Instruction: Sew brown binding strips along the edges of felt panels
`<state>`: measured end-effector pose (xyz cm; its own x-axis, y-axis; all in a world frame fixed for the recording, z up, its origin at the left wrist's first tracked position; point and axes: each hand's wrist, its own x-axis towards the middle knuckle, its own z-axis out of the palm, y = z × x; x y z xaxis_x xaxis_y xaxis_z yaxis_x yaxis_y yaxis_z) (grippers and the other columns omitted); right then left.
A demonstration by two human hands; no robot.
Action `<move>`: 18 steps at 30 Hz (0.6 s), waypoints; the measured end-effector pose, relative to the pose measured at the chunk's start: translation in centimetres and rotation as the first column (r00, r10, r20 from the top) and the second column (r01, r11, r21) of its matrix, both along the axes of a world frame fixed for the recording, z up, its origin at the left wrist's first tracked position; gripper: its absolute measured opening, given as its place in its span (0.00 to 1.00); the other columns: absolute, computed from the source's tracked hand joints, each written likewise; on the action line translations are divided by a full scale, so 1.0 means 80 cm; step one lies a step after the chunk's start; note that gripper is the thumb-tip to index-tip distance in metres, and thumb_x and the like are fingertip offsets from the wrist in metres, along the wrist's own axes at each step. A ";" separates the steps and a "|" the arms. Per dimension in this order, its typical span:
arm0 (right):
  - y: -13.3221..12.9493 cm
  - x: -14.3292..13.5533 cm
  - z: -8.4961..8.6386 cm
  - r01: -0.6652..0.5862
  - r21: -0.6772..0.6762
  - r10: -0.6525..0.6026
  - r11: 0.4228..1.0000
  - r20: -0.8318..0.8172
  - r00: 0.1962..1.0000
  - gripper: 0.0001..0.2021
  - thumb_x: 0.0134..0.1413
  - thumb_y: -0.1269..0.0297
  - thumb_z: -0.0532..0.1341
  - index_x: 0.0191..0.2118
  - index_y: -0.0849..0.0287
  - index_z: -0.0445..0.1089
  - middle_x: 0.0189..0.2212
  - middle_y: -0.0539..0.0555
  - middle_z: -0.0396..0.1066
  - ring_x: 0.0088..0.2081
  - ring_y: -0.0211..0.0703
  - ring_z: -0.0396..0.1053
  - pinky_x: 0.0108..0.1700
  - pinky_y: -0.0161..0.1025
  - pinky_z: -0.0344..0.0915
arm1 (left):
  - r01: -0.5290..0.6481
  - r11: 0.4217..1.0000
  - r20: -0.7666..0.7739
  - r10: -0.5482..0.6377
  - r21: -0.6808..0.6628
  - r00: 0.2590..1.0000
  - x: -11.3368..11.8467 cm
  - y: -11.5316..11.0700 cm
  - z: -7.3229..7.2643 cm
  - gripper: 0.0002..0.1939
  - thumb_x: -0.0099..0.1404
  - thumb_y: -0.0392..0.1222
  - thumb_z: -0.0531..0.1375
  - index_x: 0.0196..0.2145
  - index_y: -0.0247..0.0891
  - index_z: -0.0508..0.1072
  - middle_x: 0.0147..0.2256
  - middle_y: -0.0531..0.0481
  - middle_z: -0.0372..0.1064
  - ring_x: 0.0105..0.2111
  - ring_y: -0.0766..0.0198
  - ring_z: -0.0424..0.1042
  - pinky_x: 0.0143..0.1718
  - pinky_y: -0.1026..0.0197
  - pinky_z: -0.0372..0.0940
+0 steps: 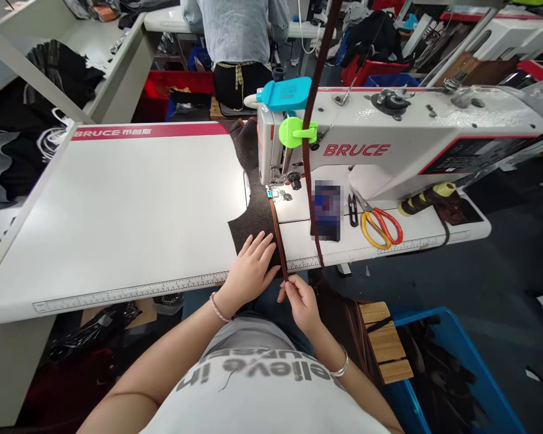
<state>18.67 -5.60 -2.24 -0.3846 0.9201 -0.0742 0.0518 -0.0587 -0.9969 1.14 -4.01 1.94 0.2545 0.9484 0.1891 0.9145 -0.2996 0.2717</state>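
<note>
A dark brown cut piece of fabric [256,208] lies on the white sewing machine table, running under the needle area of the sewing machine [353,138]. My left hand [253,268] rests flat on its near end, fingers spread. Along the fabric's right edge runs a narrow brown strip [278,238], reaching from the presser foot toward me. At the table's front edge my right hand [301,298] pinches the strip's near end between thumb and fingers. A second long brown strip [308,163] hangs down in front of the machine head, passing a green clip [294,131].
Right of the needle lie scissors [380,226] with orange and red handles, black thread snips [353,210] and a dark thread cone [428,199]. A blue bin [475,367] and a wooden stool [387,343] stand at lower right. Another person [235,36] sits ahead.
</note>
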 end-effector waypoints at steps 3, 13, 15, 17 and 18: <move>0.000 -0.001 -0.001 0.006 0.002 -0.006 1.000 0.002 1.000 0.13 0.65 0.55 0.53 0.34 0.57 0.67 0.21 0.49 0.69 0.25 0.39 0.68 0.30 0.36 0.65 | 0.008 1.000 0.043 -0.008 0.001 0.999 -0.005 0.000 0.000 0.19 0.69 0.43 0.51 0.54 0.31 0.65 0.61 0.38 0.57 0.65 0.52 0.48 0.66 0.44 0.49; 0.003 -0.004 -0.001 0.044 0.010 -0.044 0.999 0.003 0.999 0.13 0.65 0.56 0.53 0.33 0.57 0.67 0.20 0.48 0.68 0.24 0.39 0.67 0.30 0.36 0.64 | 0.030 1.000 -0.002 -0.030 0.006 1.000 -0.019 0.001 0.001 0.19 0.71 0.43 0.49 0.54 0.31 0.65 0.62 0.41 0.56 0.65 0.52 0.49 0.66 0.47 0.47; 0.004 -0.005 -0.001 0.037 0.011 -0.037 0.999 0.007 0.999 0.13 0.65 0.57 0.53 0.33 0.57 0.67 0.20 0.48 0.68 0.24 0.39 0.67 0.30 0.36 0.64 | 0.033 0.999 -0.016 -0.032 0.012 0.999 -0.019 0.002 0.000 0.20 0.71 0.43 0.49 0.55 0.31 0.65 0.62 0.40 0.56 0.65 0.52 0.49 0.66 0.46 0.47; 0.005 -0.006 -0.002 0.038 0.015 -0.038 0.999 0.011 0.999 0.13 0.65 0.57 0.53 0.32 0.57 0.66 0.20 0.48 0.68 0.24 0.39 0.67 0.30 0.36 0.63 | 0.033 0.999 -0.032 -0.032 0.016 0.999 -0.019 0.002 0.000 0.20 0.71 0.42 0.48 0.56 0.31 0.65 0.63 0.41 0.56 0.65 0.51 0.49 0.66 0.46 0.48; 0.005 -0.006 -0.002 0.041 0.016 -0.042 0.999 0.012 0.999 0.13 0.65 0.57 0.53 0.32 0.57 0.66 0.20 0.49 0.68 0.24 0.38 0.67 0.30 0.36 0.63 | 0.031 0.999 -0.040 -0.030 0.019 0.999 -0.019 0.003 -0.001 0.20 0.71 0.42 0.48 0.56 0.31 0.65 0.63 0.41 0.56 0.65 0.51 0.50 0.66 0.46 0.48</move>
